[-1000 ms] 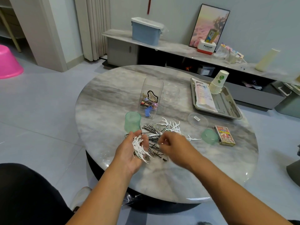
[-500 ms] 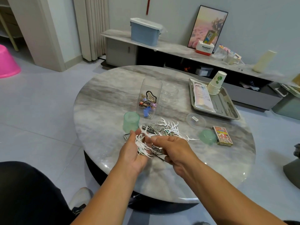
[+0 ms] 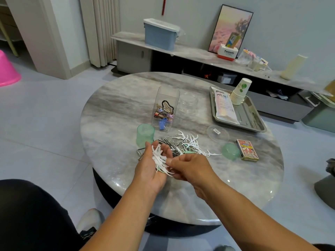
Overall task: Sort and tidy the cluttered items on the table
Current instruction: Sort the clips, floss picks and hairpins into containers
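Over the near part of the round grey marble-patterned table (image 3: 112,113), the left hand (image 3: 151,171) is cupped palm-up, its fingers curled around a bundle of white plastic floss picks (image 3: 160,161). The right hand (image 3: 190,169) is just beside it, thumb and forefinger pinching one pick at the edge of that bundle. Beyond the hands, a loose pile of white floss picks mixed with black hairpins and metal clips (image 3: 183,144) lies on the tabletop. An upright translucent green plastic cup (image 3: 145,133) stands at the pile's left edge; a matching green cup lying on its side (image 3: 230,151) rests to the right, touching a red printed card box (image 3: 246,149). A clear rectangular plastic container of coloured binder clips (image 3: 165,110) stands behind the pile. A flat clear round lid (image 3: 217,133) lies near a steel tray (image 3: 253,122) that holds a stack of paper cups (image 3: 240,92) and a white packet (image 3: 224,105).
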